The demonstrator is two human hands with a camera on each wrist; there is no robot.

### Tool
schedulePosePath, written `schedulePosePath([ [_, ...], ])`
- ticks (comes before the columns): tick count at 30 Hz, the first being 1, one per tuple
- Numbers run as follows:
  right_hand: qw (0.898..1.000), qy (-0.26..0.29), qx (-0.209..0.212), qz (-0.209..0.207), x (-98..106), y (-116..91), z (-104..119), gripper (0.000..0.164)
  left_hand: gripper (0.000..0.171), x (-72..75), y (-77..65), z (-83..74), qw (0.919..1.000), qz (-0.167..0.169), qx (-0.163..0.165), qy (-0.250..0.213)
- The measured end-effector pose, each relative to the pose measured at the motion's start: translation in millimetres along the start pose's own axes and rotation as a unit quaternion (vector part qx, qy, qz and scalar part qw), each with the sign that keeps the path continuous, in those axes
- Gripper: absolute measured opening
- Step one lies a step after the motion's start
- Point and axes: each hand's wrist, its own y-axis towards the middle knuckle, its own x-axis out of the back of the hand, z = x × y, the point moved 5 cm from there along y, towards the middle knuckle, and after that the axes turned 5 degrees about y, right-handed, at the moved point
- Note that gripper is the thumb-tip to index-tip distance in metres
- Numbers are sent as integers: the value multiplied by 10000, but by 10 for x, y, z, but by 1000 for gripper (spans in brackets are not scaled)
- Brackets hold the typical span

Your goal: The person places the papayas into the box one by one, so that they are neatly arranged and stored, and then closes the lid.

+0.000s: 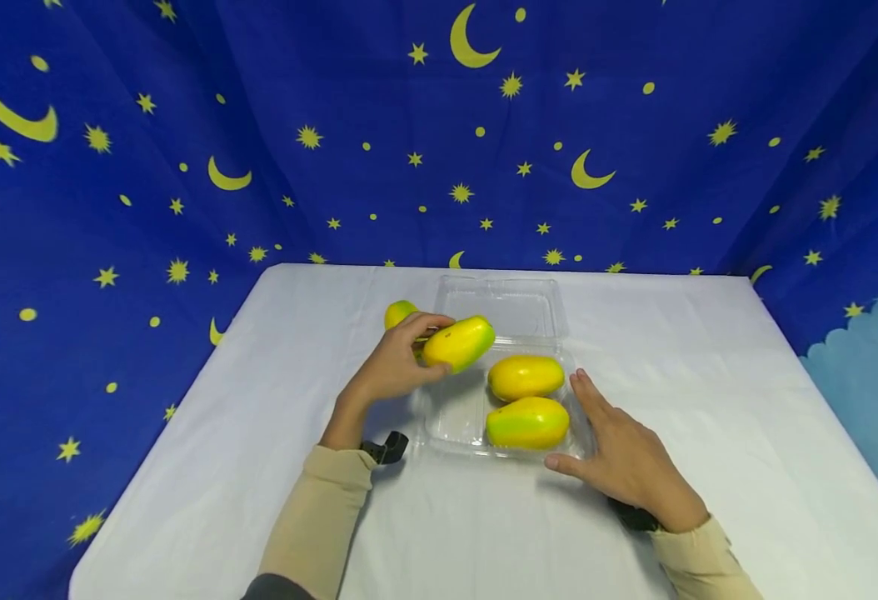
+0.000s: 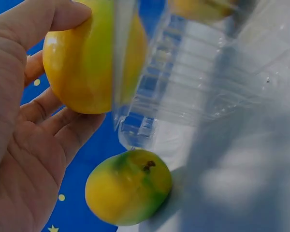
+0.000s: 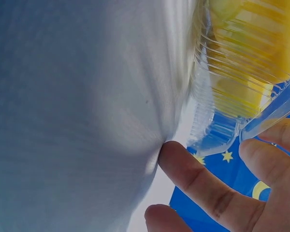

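My left hand grips a yellow-green mango between thumb and fingers, over the left half of a clear plastic clamshell box. In the left wrist view the held mango is partly behind the box's clear wall. Two more mangoes lie in the right half of the box, a rear mango and a front mango. My right hand is at the box's right side, fingers spread and holding nothing. Its fingertips are beside the box's ribbed wall, close to the white cloth.
Another mango lies on the table behind my left hand, left of the box. The box's lid lies folded back toward the far table edge. A white cloth covers the table, and a blue star-and-moon curtain hangs around it.
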Motion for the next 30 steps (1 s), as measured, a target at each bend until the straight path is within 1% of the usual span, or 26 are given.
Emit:
schedulePosePath([
  [4,10000,0,-21,21,-5,-9,-4,121,60,-76,5,-2,9997,229,-30,22],
  [7,10000,-7,19,-26,2,-7,0,120,60,-107,15,-3,9995,302,-79,29],
  [11,10000,-5,61,-74,6,4,1,120,59,-113,16,-5,9993,306,-147,160],
  [18,10000,25,33,-22,-2,5,2,120,58,-133,6,-14,9963,376,-374,682],
  [22,10000,11,49,-34,-1,9,13,119,58,-143,3,-10,9959,349,-373,743],
  [26,10000,-1,25,-26,-3,4,16,120,57,-159,3,-13,9960,399,-362,714],
  [30,10000,-4,-10,-16,-9,2,22,120,58,-173,-4,-4,9955,431,-305,785],
])
